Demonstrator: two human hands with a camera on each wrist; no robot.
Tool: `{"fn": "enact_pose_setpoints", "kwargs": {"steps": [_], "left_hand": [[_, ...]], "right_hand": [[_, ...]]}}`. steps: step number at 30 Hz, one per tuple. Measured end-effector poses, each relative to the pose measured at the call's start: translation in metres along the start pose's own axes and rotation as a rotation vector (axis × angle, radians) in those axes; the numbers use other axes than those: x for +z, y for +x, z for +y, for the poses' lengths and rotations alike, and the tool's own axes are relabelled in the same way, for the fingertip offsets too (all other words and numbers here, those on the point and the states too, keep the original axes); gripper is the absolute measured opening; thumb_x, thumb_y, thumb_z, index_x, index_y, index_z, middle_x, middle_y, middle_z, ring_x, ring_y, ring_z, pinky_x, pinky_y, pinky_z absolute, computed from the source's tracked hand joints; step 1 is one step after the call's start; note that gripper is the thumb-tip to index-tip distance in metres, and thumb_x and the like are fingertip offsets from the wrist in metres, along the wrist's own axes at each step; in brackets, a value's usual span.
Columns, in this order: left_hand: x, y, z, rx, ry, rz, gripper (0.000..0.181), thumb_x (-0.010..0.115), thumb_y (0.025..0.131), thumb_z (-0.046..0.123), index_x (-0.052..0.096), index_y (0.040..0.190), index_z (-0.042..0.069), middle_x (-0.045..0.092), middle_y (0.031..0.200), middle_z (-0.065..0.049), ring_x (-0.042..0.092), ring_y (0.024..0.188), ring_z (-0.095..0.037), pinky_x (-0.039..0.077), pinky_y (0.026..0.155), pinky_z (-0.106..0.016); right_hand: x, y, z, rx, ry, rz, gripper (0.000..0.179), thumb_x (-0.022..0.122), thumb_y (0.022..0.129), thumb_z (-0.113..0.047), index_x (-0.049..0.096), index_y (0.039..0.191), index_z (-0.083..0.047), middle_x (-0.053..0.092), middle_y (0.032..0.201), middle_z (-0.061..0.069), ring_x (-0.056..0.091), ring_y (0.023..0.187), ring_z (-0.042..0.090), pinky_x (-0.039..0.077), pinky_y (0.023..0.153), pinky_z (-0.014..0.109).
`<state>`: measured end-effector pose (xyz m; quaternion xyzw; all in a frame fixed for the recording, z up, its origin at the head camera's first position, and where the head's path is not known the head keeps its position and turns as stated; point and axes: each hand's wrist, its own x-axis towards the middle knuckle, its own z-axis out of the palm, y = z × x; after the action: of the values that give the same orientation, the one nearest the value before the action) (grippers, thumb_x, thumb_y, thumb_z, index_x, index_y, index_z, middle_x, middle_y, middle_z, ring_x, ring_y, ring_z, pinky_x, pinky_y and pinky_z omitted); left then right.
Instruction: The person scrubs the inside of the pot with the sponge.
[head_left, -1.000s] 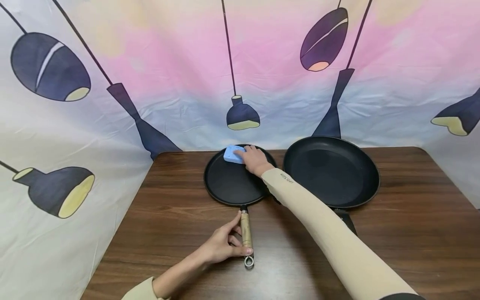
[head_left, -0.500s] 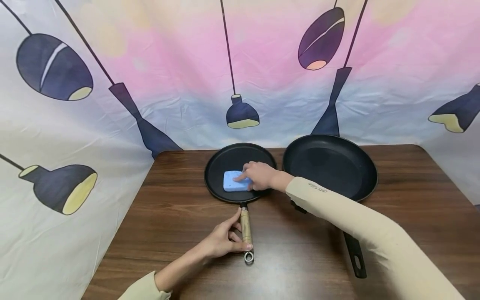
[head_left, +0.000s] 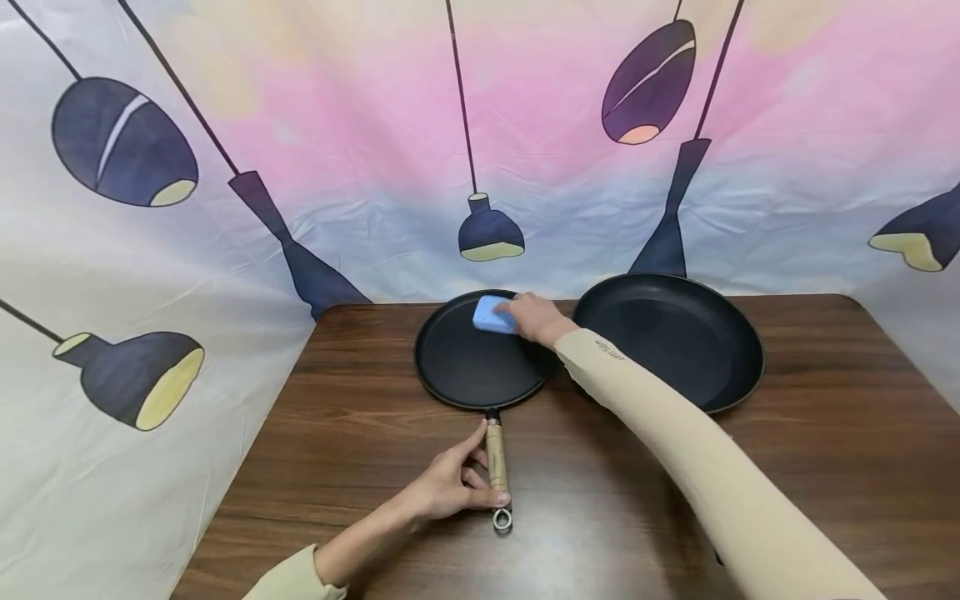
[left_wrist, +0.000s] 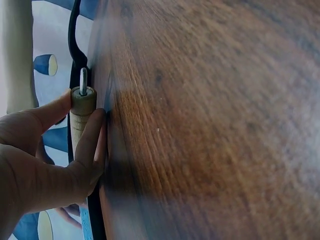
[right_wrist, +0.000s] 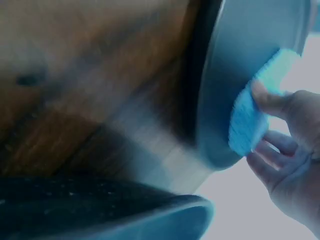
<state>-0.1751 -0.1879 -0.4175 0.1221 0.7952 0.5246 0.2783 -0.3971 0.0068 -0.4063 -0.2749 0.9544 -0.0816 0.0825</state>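
Observation:
A flat black griddle pan (head_left: 480, 367) lies on the table with its wooden handle (head_left: 497, 457) pointing toward me. My left hand (head_left: 448, 486) grips that handle from the left side, thumb near the ring end; the left wrist view shows the fingers around the wood. At the far right of the pan's surface, my right hand (head_left: 536, 317) holds a blue sponge (head_left: 491, 315). In the right wrist view the thumb presses the sponge (right_wrist: 250, 117) against the pan, with the other fingers along its edge.
A larger, deeper black frying pan (head_left: 667, 342) stands to the right, its handle mostly hidden under my right sleeve (head_left: 675, 442). The brown wooden table (head_left: 360, 417) meets a cloth backdrop (head_left: 375, 167) printed with lamps behind it.
My right hand first drew the sponge from the far side of the pan toward the handle, then moved it back to the far side, further right. The left hand keeps its grip.

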Motion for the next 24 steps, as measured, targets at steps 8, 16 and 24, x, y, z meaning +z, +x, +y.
{"fn": "enact_pose_setpoints", "kwargs": {"steps": [8,16,24], "left_hand": [[0.002,0.005,0.001,-0.005,-0.004,-0.006,0.107,0.082,0.086,0.005,0.008,0.163,0.0,0.053,0.118,-0.016,0.069,0.085,-0.012,0.053,0.069,-0.019],[-0.003,0.004,0.0,-0.017,0.026,0.009,0.108,0.083,0.086,0.007,0.007,0.163,0.0,0.052,0.119,-0.016,0.067,0.083,-0.01,0.052,0.07,-0.019],[0.0,0.003,-0.002,-0.017,0.004,-0.02,0.107,0.083,0.087,0.013,0.007,0.163,0.0,0.051,0.12,-0.016,0.068,0.085,-0.01,0.054,0.072,-0.02]], "right_hand": [[-0.006,-0.015,0.014,-0.053,-0.075,-0.031,0.053,0.071,0.098,-0.016,0.055,0.148,-0.021,0.061,0.14,0.015,0.057,0.126,0.034,0.052,0.104,0.046],[-0.003,-0.057,0.0,-0.222,-0.056,-0.079,0.051,0.079,0.092,-0.02,0.063,0.14,-0.022,0.064,0.133,0.013,0.06,0.121,0.032,0.054,0.1,0.045],[0.012,-0.059,-0.048,-0.327,-0.034,-0.045,0.049,0.08,0.091,-0.022,0.066,0.138,-0.026,0.066,0.129,0.01,0.059,0.118,0.03,0.053,0.099,0.044]]}}
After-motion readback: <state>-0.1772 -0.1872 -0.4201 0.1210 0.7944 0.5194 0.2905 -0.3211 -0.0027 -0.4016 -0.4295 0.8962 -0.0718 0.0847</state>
